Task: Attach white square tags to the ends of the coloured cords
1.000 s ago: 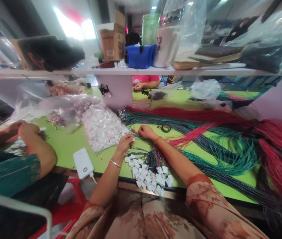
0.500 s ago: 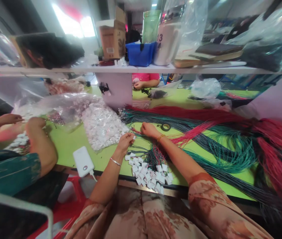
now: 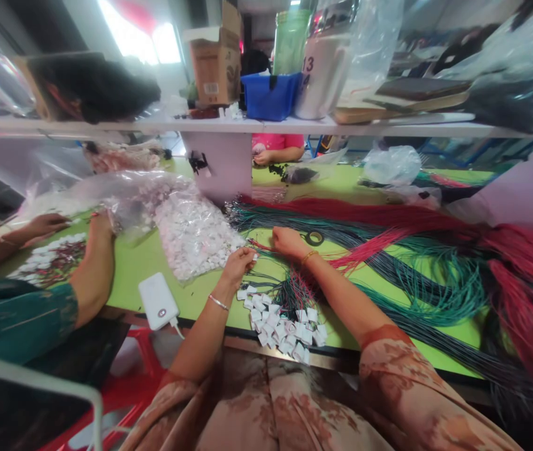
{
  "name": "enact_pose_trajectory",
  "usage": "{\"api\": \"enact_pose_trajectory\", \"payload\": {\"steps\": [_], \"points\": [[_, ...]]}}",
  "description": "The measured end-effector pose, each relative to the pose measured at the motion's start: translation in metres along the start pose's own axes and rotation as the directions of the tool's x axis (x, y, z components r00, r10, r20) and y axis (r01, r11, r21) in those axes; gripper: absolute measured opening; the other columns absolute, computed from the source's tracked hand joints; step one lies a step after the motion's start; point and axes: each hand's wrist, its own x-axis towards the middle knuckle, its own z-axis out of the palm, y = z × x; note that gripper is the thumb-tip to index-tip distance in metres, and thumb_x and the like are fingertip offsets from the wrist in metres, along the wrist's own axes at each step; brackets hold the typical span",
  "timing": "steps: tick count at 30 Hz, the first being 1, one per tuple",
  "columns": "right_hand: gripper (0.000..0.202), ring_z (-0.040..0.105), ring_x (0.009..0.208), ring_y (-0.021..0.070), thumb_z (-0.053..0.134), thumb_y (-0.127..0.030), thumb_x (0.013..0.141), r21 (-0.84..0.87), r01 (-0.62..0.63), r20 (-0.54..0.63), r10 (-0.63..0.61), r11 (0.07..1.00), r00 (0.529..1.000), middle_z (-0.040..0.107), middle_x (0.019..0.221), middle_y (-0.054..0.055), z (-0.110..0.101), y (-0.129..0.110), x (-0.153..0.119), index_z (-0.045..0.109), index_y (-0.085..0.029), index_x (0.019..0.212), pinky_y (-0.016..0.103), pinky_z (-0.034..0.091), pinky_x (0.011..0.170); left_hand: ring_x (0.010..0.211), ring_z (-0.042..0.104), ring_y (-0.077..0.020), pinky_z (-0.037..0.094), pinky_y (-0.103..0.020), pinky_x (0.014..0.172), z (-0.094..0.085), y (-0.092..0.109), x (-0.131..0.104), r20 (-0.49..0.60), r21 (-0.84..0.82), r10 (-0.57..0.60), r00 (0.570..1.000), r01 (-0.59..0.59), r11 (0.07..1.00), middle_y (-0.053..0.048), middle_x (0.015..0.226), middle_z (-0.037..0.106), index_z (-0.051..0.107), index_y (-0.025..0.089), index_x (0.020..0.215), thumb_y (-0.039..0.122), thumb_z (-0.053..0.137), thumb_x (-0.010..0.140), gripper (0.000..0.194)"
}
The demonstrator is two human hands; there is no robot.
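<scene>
My left hand (image 3: 240, 263) pinches a small white connector (image 3: 255, 256) between thumb and fingertips, just above the green table. To its right, my right hand (image 3: 289, 243) is closed, knuckles up, over the loose ends of thin red and dark wires (image 3: 262, 245); what its fingers hold is hidden. Below and between my hands lies a heap of white connectors (image 3: 273, 326) with red, black and green wires (image 3: 294, 294) running from them. Long bundles of red wires (image 3: 364, 213) and dark wires (image 3: 369, 257) stretch away to the right.
A clear bag of white connectors (image 3: 195, 238) lies left of my hands. A white power bank (image 3: 158, 300) with a cable sits near the table edge. Black tape (image 3: 314, 238) lies beyond my right wrist. A co-worker's arm (image 3: 99, 263) is at left. A shelf (image 3: 153, 127) crosses above.
My right hand has shifted slightly right, away from my left, which still pinches the connector. At left, the co-worker's hands have moved forward and right, uncovering a pile of white connectors.
</scene>
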Motion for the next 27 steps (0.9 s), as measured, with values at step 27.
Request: {"api": "enact_pose_trajectory", "payload": {"steps": [27], "points": [[0.031,0.031,0.052,0.0070,0.054,-0.045,0.071,0.805,-0.044,0.110,-0.076,0.592,0.991,0.039,0.054,-0.006,0.005,-0.034,-0.044,0.054,-0.015,0.063,0.022,0.023,0.050,0.061,0.055,-0.0065,0.042,-0.019,0.060,0.000,-0.009,0.004,0.045,-0.217,0.011,0.999,-0.001,0.976,-0.003,0.085,0.068,0.057,0.015,0.084,0.022,0.073,0.069,0.023]]}}
